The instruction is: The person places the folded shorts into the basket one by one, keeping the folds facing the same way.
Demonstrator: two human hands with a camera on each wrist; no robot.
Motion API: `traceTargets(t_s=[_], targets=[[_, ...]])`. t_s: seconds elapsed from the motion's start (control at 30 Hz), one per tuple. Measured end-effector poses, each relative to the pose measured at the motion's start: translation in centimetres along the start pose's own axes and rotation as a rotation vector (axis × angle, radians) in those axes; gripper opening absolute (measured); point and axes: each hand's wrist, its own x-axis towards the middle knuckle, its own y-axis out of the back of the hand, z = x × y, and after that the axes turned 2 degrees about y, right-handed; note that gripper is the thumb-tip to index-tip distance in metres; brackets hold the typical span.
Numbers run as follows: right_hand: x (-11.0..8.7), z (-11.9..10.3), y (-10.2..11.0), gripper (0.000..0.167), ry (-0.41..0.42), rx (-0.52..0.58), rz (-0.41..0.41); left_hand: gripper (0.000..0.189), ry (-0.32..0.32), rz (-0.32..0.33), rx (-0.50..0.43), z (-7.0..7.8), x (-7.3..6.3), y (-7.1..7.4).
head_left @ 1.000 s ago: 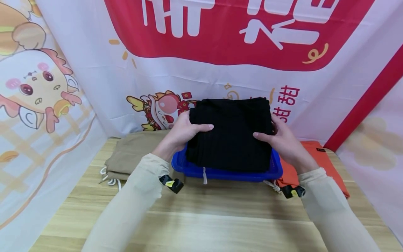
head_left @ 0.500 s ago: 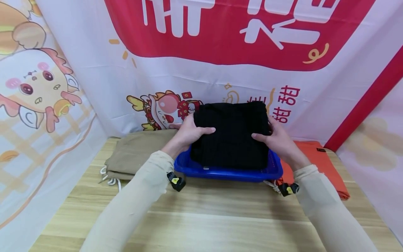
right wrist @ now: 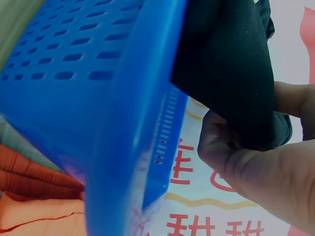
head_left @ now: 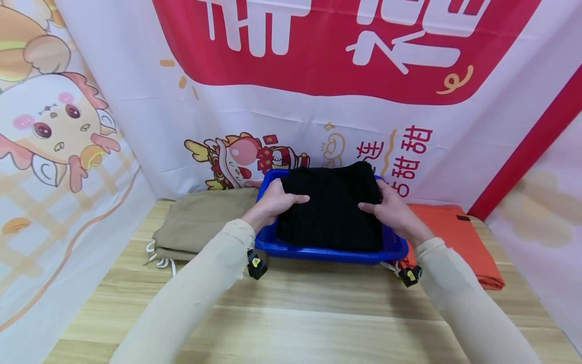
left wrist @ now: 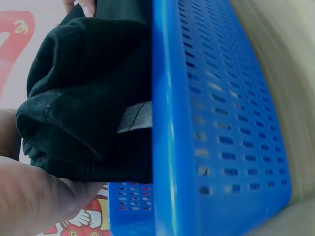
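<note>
We see the folded black cloth (head_left: 329,212) squarely between the two hands, over the blue basket (head_left: 325,255) with its lower part down inside the rim; whether it touches the bottom we cannot tell. Its slightly longer side seems to run left to right, so neither hand is nearer: the left hand (head_left: 276,198) grips the left edge, the right hand (head_left: 395,210) the right, thumbs on top. Around the slotted basket, on the tabletop (head_left: 291,323), we find folded beige cloth (head_left: 200,217) to the left and orange cloth (head_left: 459,240) to the right.
</note>
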Motion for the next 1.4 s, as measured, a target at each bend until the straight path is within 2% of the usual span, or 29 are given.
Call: traceTargets(t_s=[0.17,0.5,0.83,1.03,1.4], targets=[[0.7,0.3,-0.1,0.081,-0.041,-0.085,-0.011,0.102,0.056,-0.012,0.080,0.0,0.5,0.1],[2.0,1.1,-0.5,0.084,-0.063,-0.182,-0.032,0.096,0.186,-0.038,0.201,0.6,1.6,-0.1],[2.8,1.8,-1.0,0.083,-0.113,-0.284,-0.073,0.086,0.237,-0.048,0.328,0.3,2.6,-0.6],[3.2,2.3,-1.4,0.082,-0.135,-0.303,-0.091,0.083,0.244,-0.080,0.293,-0.4,3.2,-0.8],[3.5,3.3,-1.8,0.073,-0.113,-0.287,-0.104,0.081,0.231,-0.116,0.194,-1.6,3.8,-1.2]])
